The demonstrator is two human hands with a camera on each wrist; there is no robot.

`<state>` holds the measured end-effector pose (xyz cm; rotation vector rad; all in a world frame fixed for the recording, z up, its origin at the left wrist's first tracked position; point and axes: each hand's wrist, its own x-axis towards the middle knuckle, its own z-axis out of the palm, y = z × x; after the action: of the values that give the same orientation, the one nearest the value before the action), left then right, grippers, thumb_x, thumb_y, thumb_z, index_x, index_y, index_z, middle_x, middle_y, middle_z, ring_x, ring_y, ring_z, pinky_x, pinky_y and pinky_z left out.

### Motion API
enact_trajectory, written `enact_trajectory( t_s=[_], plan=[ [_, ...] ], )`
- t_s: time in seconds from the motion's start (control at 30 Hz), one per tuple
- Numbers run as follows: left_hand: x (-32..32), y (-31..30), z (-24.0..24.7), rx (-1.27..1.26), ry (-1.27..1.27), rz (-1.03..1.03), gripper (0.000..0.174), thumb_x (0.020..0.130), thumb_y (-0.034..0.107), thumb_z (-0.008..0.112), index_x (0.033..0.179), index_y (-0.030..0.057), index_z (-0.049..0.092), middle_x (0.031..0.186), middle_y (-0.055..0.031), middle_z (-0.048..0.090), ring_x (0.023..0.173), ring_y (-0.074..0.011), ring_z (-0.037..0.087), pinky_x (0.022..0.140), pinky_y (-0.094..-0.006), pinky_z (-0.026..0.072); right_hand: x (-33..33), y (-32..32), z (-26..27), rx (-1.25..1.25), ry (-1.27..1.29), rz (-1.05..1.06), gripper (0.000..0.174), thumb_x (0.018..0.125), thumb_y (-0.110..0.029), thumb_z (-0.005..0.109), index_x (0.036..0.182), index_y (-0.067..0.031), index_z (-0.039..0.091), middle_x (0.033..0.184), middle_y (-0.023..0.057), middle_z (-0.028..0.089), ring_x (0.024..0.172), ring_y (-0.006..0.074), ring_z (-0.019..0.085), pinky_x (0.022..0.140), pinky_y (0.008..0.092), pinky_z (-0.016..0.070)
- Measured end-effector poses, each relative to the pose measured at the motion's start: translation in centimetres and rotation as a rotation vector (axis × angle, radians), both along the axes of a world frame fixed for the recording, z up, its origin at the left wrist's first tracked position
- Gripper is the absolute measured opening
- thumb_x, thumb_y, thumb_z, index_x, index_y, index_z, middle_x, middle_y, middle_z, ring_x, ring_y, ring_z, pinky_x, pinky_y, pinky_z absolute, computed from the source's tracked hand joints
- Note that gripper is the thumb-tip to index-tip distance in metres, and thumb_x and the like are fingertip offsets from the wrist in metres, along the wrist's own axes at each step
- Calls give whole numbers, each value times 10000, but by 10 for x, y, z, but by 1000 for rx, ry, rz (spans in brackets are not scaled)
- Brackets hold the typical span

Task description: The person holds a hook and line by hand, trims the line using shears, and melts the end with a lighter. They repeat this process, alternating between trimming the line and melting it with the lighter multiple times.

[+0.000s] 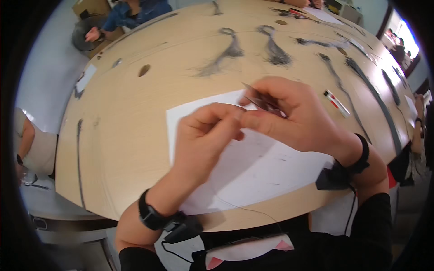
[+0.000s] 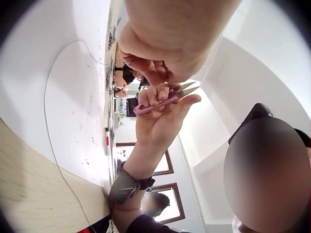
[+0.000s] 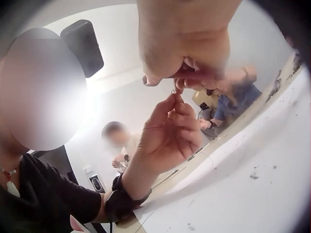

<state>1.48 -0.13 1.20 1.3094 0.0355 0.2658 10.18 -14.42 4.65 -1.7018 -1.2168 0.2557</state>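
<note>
Left hand (image 1: 203, 137) pinches a thin thread (image 2: 45, 99) between thumb and fingertips; the thread loops down over the paper (image 1: 253, 176) and past the table's near edge. Right hand (image 1: 296, 110) grips pink scissors (image 2: 163, 103), blades spread, fingertips close to the left hand's. Both hands are above the paper, on a wooden table (image 1: 122, 117). Marker (image 1: 337, 104) lies right of the paper; dark fibre bundles (image 1: 275, 53) lie beyond it.

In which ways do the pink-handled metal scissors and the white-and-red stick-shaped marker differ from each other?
The pink-handled metal scissors are held in the right hand; the white-and-red stick-shaped marker lies on the pale wooden table. The scissors have two pointed blades, spread apart; the marker is one straight piece. Both have some reddish colour.
</note>
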Motion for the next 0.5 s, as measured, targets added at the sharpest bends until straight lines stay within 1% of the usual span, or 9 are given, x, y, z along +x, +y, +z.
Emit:
enact_trajectory(
  t_s=[0.03,0.07,0.1,0.17,0.2,0.27,0.3,0.37,0.5],
  plan=[
    [0,1,-1,19,-48,-15,97,770,89,550,813,5,572,732,-25,563,630,-61,505,548,-179,403,-1,2,-1,-49,8,-43,184,752,-140,576,820,17,508,654,-13,466,588,31,392,517,167,333],
    [-2,1,0,57,-19,-23,87,774,88,540,804,12,567,726,-25,558,627,-73,512,563,-185,408,0,5,-8,37,27,-39,96,732,-57,550,781,9,500,639,-9,466,552,36,385,489,169,326],
    [-3,1,2,94,10,-29,79,778,88,529,795,18,563,719,-25,553,624,-85,519,578,-192,414,-1,6,-6,70,26,-6,96,732,-57,550,781,9,500,639,-9,466,552,36,385,489,169,326],
    [-3,2,-1,76,16,-47,77,785,88,524,782,20,562,721,-21,553,626,-80,512,574,-189,406,-6,4,-2,33,-158,-74,56,721,-29,529,743,-4,484,630,11,470,535,54,401,470,185,331],
    [-4,3,0,66,26,-56,81,791,91,518,786,21,560,722,-17,551,631,-75,506,572,-189,398,-7,4,-3,54,-165,-57,56,721,-29,529,743,-4,484,630,11,470,535,54,401,470,185,331],
    [-3,3,0,72,10,-56,81,792,94,519,793,24,561,724,-15,550,635,-75,505,575,-190,397,-8,5,-5,60,-241,-104,157,639,6,557,774,-17,479,636,67,473,530,177,454,468,250,366],
    [-4,4,0,56,4,-71,82,793,96,519,801,27,561,726,-14,549,639,-75,504,577,-191,396,-9,5,-4,78,-248,-92,157,639,6,557,774,-17,479,636,67,473,530,177,454,468,250,366],
    [-5,5,1,22,-8,-68,86,794,103,521,812,29,561,728,-14,547,638,-78,504,580,-197,399,-9,5,-1,70,-435,-113,184,607,31,558,753,-29,463,633,62,456,535,193,451,462,263,364],
    [-5,4,3,4,5,-78,90,790,113,529,808,31,561,730,-22,547,638,-85,506,582,-202,401,-8,6,-4,104,-462,-96,206,588,41,564,744,-32,452,615,59,446,527,193,442,451,273,358]
  ],
)
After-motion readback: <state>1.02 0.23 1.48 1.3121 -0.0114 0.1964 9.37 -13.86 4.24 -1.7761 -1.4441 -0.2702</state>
